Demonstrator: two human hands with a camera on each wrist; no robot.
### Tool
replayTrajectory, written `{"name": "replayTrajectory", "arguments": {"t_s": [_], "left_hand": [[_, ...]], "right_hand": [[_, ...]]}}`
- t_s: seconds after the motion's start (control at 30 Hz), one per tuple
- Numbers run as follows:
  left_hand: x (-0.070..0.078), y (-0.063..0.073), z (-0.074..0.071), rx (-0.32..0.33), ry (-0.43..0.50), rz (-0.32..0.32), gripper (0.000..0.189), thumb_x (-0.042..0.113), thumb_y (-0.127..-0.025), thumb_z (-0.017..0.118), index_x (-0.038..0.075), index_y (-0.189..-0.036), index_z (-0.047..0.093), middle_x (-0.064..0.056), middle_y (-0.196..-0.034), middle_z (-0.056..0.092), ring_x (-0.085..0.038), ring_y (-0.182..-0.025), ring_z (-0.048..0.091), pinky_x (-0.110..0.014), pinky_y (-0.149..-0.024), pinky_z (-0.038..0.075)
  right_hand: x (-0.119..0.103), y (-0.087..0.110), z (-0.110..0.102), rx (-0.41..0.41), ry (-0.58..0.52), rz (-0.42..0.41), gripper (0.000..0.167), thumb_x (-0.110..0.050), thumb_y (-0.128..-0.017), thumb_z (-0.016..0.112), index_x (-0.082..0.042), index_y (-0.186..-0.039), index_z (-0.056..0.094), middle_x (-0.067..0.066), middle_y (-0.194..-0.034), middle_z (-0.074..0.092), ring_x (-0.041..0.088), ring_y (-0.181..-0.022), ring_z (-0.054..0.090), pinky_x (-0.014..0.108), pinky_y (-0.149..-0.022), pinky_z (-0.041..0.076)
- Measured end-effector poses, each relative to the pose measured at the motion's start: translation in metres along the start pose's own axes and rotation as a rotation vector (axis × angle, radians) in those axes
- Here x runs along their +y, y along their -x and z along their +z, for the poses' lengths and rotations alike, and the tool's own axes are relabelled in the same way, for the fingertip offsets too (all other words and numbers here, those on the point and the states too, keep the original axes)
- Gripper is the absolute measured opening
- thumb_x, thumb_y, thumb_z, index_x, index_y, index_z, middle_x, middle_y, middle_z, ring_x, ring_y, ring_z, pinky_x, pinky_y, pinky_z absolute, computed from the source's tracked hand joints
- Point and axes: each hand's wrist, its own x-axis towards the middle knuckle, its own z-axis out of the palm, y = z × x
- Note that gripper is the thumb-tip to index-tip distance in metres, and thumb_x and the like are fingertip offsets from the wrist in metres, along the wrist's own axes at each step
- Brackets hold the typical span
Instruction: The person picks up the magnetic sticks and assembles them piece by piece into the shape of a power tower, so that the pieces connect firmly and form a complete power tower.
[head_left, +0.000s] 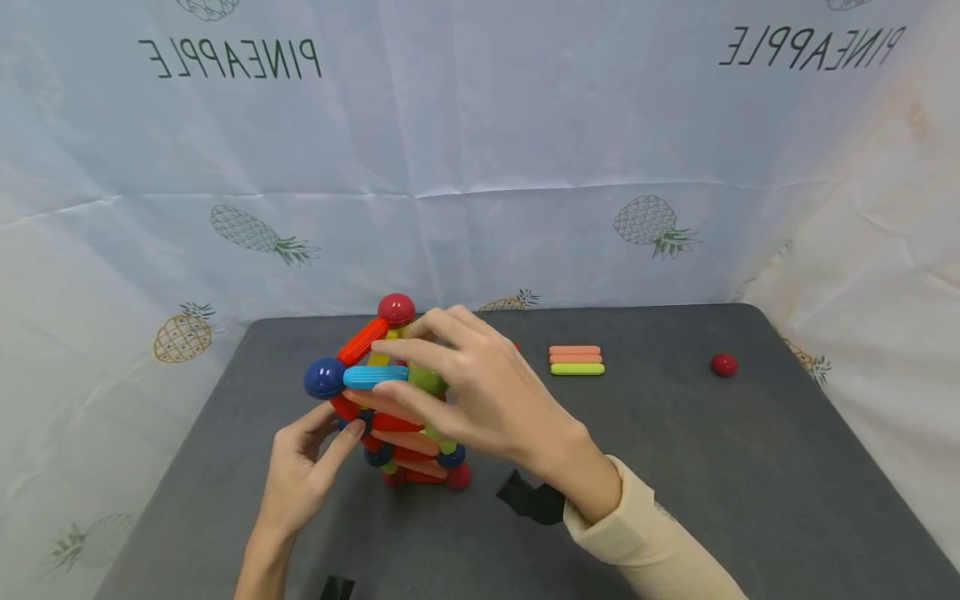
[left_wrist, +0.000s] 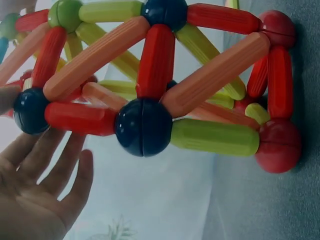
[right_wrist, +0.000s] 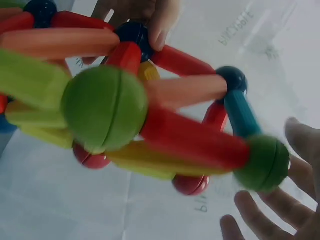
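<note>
A tower of coloured sticks and balls point(head_left: 397, 422) stands upright on the dark table. My left hand point(head_left: 303, 467) pinches a dark blue ball point(right_wrist: 135, 37) partway up the tower's left side, thumb in front and fingers behind. At the top, a light blue stick point(head_left: 375, 377) joins a blue ball point(head_left: 325, 378) to a green ball point(right_wrist: 261, 163). My right hand point(head_left: 480, 383) is beside this top end, fingers spread around the green ball without gripping it. A red ball point(head_left: 396, 309) tops the far corner. My right hand hides part of the tower in the head view.
Two salmon sticks point(head_left: 575, 351) and a lime stick point(head_left: 577, 369) lie side by side on the table point(head_left: 645, 450), behind and right of the tower. Farther right rests a loose red ball point(head_left: 723, 364). A pineapple-print cloth point(head_left: 480, 142) hangs behind the table.
</note>
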Motion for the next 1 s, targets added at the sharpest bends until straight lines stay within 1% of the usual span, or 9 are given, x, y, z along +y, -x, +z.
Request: {"name": "replayTrajectory", "arguments": {"t_s": [0.1, 0.2, 0.33, 0.43, 0.53, 0.63, 0.7, 0.87, 1.0], "left_hand": [[0.000, -0.001, 0.001, 0.101, -0.016, -0.025, 0.033, -0.010, -0.091, 0.066, -0.003, -0.124, 0.069, 0.018, -0.112, 0.073, -0.001, -0.101, 0.068, -0.010, -0.091, 0.051], [-0.002, -0.003, 0.003, 0.214, -0.025, 0.010, 0.035, -0.012, -0.089, 0.067, -0.005, -0.124, 0.068, 0.016, -0.110, 0.072, -0.002, -0.100, 0.068, -0.009, -0.088, 0.052], [-0.003, -0.002, 0.007, 0.342, 0.025, 0.052, 0.044, -0.016, -0.090, 0.061, -0.007, -0.133, 0.061, 0.008, -0.117, 0.067, -0.007, -0.106, 0.064, -0.008, -0.090, 0.051], [0.002, 0.001, 0.014, 0.355, 0.113, 0.078, 0.056, -0.016, -0.089, 0.053, -0.005, -0.145, 0.050, 0.001, -0.132, 0.057, -0.013, -0.120, 0.055, -0.011, -0.100, 0.043], [0.010, 0.004, 0.023, 0.277, 0.149, 0.077, 0.081, -0.009, -0.083, 0.058, 0.005, -0.159, 0.032, -0.002, -0.152, 0.040, -0.018, -0.139, 0.037, -0.031, -0.118, 0.027], [0.017, 0.006, 0.032, 0.191, 0.057, -0.001, 0.107, 0.007, -0.078, 0.074, 0.019, -0.165, 0.013, -0.002, -0.167, 0.018, -0.023, -0.152, 0.016, -0.058, -0.125, 0.012], [0.021, 0.007, 0.038, 0.165, -0.016, -0.055, 0.122, 0.017, -0.074, 0.084, 0.020, -0.166, 0.003, -0.004, -0.171, 0.006, -0.027, -0.155, 0.006, -0.073, -0.122, 0.006], [0.025, 0.005, 0.054, 0.212, -0.140, -0.133, 0.136, 0.021, -0.069, 0.092, 0.017, -0.165, -0.004, -0.010, -0.171, 0.004, -0.030, -0.155, 0.006, -0.078, -0.116, 0.017], [0.024, 0.001, 0.059, 0.249, -0.140, -0.078, 0.130, 0.014, -0.070, 0.091, 0.018, -0.165, 0.003, -0.014, -0.165, 0.018, -0.027, -0.151, 0.019, -0.075, -0.115, 0.023]], "right_hand": [[0.010, 0.004, -0.002, 0.109, -0.047, 0.046, 0.030, -0.025, -0.090, 0.079, -0.013, -0.117, 0.077, 0.000, -0.097, 0.067, 0.012, -0.092, 0.056, 0.023, -0.073, 0.045], [0.027, 0.006, 0.000, 0.217, -0.077, 0.104, 0.025, -0.018, -0.090, 0.077, -0.009, -0.114, 0.078, 0.002, -0.092, 0.069, 0.017, -0.090, 0.058, 0.028, -0.075, 0.047], [0.060, 0.014, 0.012, 0.245, -0.054, 0.245, 0.022, -0.017, -0.094, 0.071, -0.009, -0.113, 0.078, 0.005, -0.090, 0.069, 0.022, -0.089, 0.061, 0.034, -0.076, 0.048], [0.086, 0.024, 0.025, 0.149, -0.005, 0.383, 0.024, -0.019, -0.097, 0.068, -0.010, -0.118, 0.076, 0.008, -0.097, 0.070, 0.026, -0.093, 0.062, 0.039, -0.077, 0.049], [0.109, 0.036, 0.041, -0.018, 0.048, 0.504, 0.030, -0.019, -0.099, 0.067, -0.009, -0.127, 0.072, 0.014, -0.113, 0.070, 0.033, -0.104, 0.062, 0.045, -0.080, 0.052], [0.131, 0.049, 0.058, -0.189, 0.098, 0.583, 0.039, -0.021, -0.100, 0.066, -0.010, -0.138, 0.064, 0.017, -0.133, 0.064, 0.039, -0.118, 0.058, 0.051, -0.088, 0.053], [0.145, 0.058, 0.069, -0.277, 0.118, 0.620, 0.046, -0.022, -0.100, 0.066, -0.010, -0.144, 0.058, 0.019, -0.143, 0.057, 0.042, -0.127, 0.053, 0.055, -0.094, 0.052], [0.171, 0.081, 0.093, -0.441, 0.139, 0.695, 0.059, -0.022, -0.101, 0.065, -0.008, -0.155, 0.044, 0.020, -0.160, 0.040, 0.047, -0.143, 0.040, 0.065, -0.110, 0.041], [0.179, 0.093, 0.105, -0.509, 0.175, 0.720, 0.060, -0.024, -0.101, 0.066, -0.008, -0.154, 0.044, 0.018, -0.158, 0.044, 0.045, -0.144, 0.039, 0.068, -0.115, 0.033]]}}
